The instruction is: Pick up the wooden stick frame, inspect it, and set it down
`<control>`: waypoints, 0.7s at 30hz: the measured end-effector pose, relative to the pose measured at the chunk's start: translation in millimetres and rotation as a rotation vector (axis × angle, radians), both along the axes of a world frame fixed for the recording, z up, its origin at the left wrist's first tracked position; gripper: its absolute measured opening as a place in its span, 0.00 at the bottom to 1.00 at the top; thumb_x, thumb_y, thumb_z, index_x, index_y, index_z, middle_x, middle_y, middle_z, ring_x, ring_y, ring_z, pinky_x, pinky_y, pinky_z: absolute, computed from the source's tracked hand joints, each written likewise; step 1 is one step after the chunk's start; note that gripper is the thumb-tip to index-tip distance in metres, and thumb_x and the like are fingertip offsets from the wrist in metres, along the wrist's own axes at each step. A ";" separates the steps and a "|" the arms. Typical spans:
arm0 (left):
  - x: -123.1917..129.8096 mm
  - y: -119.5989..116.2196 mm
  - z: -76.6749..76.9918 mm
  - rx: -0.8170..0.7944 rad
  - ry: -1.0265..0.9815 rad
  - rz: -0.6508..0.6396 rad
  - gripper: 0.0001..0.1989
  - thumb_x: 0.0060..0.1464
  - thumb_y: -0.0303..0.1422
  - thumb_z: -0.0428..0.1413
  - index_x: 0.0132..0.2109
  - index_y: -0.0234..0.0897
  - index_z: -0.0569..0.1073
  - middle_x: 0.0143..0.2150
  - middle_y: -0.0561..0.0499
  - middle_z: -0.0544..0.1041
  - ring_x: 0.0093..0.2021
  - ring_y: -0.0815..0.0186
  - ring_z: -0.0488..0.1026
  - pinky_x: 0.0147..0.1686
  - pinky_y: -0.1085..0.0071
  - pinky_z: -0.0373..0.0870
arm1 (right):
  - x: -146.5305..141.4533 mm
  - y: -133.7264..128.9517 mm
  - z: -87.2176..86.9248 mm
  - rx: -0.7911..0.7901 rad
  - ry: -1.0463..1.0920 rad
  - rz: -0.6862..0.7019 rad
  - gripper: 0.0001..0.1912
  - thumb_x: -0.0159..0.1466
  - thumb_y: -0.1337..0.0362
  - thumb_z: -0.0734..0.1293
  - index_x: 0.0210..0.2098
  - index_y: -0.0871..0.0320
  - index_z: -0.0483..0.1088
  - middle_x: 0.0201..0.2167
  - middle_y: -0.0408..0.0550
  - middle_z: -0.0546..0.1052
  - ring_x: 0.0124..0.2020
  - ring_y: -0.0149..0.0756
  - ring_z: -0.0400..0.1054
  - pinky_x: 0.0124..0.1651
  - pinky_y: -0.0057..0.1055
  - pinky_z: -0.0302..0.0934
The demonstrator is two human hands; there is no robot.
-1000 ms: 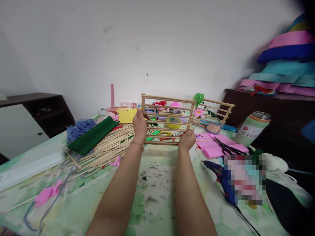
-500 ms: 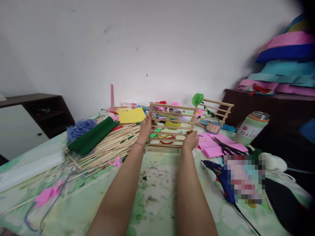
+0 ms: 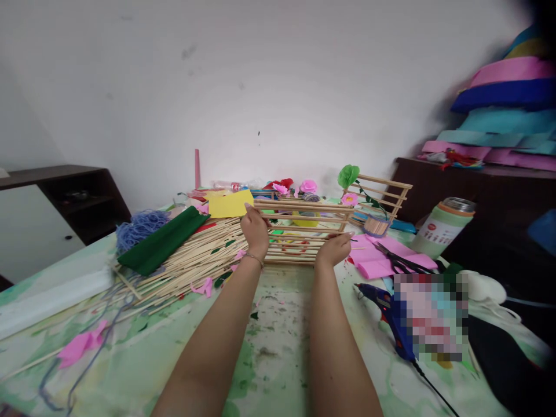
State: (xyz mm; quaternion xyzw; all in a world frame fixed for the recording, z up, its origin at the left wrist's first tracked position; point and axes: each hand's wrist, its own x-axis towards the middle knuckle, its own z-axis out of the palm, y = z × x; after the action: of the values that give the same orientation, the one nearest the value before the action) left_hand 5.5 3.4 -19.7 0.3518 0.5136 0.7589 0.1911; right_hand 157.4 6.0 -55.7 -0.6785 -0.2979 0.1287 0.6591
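Observation:
A rack-like frame of thin wooden sticks [image 3: 304,219] is held between my two hands over the table. My left hand [image 3: 255,230] is closed on its left end, thumb up. At the lower right, my right hand [image 3: 333,249] grips the frame with bent fingers. The frame leans back, its top edge away from me. Through the slats show a yellow tape roll [image 3: 305,219] and part of red-handled scissors, largely covered. Just beyond its right end stands a similar stick frame [image 3: 397,200] with a green paper flower [image 3: 348,175] and a small stick pot [image 3: 376,225].
Left lie loose sticks [image 3: 186,260], green felt [image 3: 165,240], blue yarn [image 3: 141,229] and yellow paper [image 3: 230,204]. Right are black scissors [image 3: 397,259] on pink paper [image 3: 369,263], a blue glue gun [image 3: 386,310] with its cord, and a bottle [image 3: 443,227]. Pink flowers [image 3: 308,186] lie behind.
The stick frame has tipped back, its top edge dropping lower and its slats looking closer together. My left hand has turned and come slightly lower; my right hand has shifted a little.

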 end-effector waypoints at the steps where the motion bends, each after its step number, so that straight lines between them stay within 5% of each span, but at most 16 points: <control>1: 0.3 -0.7 0.7 -0.008 -0.009 0.045 0.30 0.61 0.52 0.33 0.19 0.41 0.58 0.13 0.54 0.62 0.16 0.69 0.63 0.21 0.72 0.63 | -2.4 -0.4 -1.1 -0.003 0.004 -0.009 0.37 0.67 0.51 0.33 0.28 0.55 0.66 0.29 0.59 0.77 0.33 0.44 0.71 0.39 0.34 0.61; 6: -2.5 0.1 2.0 -0.002 0.035 0.197 0.27 0.63 0.47 0.32 0.20 0.41 0.57 0.13 0.56 0.60 0.15 0.70 0.61 0.20 0.73 0.61 | -9.0 0.7 -4.5 -0.025 0.017 -0.062 0.36 0.68 0.52 0.34 0.25 0.54 0.66 0.29 0.61 0.77 0.33 0.46 0.71 0.39 0.36 0.59; 10: -5.7 2.6 0.5 0.006 -0.040 0.177 0.26 0.62 0.46 0.35 0.20 0.40 0.59 0.12 0.56 0.60 0.15 0.69 0.60 0.20 0.72 0.59 | -10.6 3.1 -5.9 -0.027 0.002 -0.028 0.36 0.68 0.51 0.35 0.26 0.56 0.67 0.29 0.59 0.77 0.33 0.44 0.71 0.38 0.35 0.59; 16: -27.1 12.5 -9.7 -0.025 -0.038 -0.080 0.32 0.61 0.51 0.34 0.21 0.36 0.66 0.18 0.50 0.70 0.20 0.68 0.68 0.24 0.72 0.63 | 2.9 10.2 -14.4 -0.061 -0.028 0.113 0.33 0.69 0.52 0.38 0.39 0.58 0.69 0.38 0.56 0.78 0.40 0.41 0.71 0.42 0.31 0.61; 21: -51.5 28.0 -38.6 -0.170 -0.095 -0.395 0.31 0.56 0.56 0.40 0.34 0.33 0.74 0.29 0.46 0.78 0.28 0.64 0.75 0.33 0.68 0.69 | 26.0 23.7 -23.6 -0.215 -0.023 0.397 0.32 0.69 0.52 0.43 0.28 0.59 0.71 0.27 0.55 0.78 0.28 0.39 0.73 0.33 0.31 0.62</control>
State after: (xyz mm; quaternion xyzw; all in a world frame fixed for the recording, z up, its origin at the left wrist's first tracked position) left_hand -46.0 31.4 -58.3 0.3920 0.4872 0.6763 0.3893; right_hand 183.4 29.7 -79.3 -0.6742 -0.4177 0.2793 0.5413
